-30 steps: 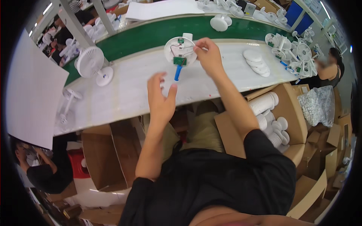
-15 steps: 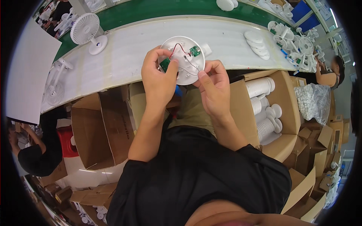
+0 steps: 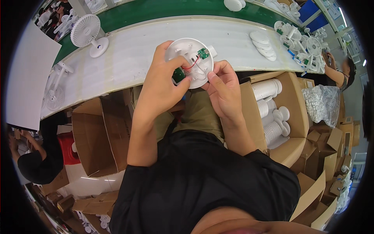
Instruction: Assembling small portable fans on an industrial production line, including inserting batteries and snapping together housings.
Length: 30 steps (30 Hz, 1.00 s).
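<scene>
In front of me, over the table's near edge, a round white plastic fan base (image 3: 182, 47) is tipped with its hollow inside facing me. My right hand (image 3: 225, 90) pinches its lower right rim between thumb and fingers. A green circuit board (image 3: 178, 75) sits between the thumb and index finger of my left hand (image 3: 160, 84), at the base's left side. Red wire (image 3: 191, 66) runs from near this board to a smaller green board (image 3: 203, 53) inside the base at upper right. A thin grey wire also crosses the interior.
White fans (image 3: 85, 31) stand at the table's left. A row of white discs (image 3: 263, 45) and a cluster of fan parts (image 3: 307, 46) lie to the right. Open cartons flank me; the right carton (image 3: 298, 105) holds stacked white round parts. A co-worker (image 3: 343, 72) sits at far right.
My left hand has shifted lower with the circuit board, its thumb and index finger now spread around it. The red wire has dropped lower across the base. My right hand keeps its rim grip.
</scene>
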Each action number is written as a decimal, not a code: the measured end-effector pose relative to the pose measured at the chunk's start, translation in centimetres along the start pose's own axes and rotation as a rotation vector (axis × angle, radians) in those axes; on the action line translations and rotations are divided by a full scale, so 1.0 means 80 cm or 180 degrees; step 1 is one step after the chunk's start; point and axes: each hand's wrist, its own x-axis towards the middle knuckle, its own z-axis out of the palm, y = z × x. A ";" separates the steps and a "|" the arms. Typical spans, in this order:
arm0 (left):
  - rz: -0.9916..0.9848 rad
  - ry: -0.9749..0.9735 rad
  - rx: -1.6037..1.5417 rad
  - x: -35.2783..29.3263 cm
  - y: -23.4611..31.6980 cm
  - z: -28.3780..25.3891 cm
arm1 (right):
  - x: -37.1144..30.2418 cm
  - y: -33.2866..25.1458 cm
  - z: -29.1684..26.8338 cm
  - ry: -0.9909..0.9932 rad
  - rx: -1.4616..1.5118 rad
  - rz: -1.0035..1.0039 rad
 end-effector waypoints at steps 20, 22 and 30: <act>-0.0858 0.1592 -0.2515 0.003 0.018 0.060 | 0.049 -0.051 0.041 -0.0468 -0.4225 -0.2024; -0.0842 0.1511 -0.2459 0.002 0.015 0.058 | 0.048 -0.051 0.043 -0.0392 -0.4347 -0.2053; -0.0564 0.0785 -0.1875 -0.001 0.009 0.033 | 0.048 -0.059 0.047 -0.0347 -0.4595 -0.1917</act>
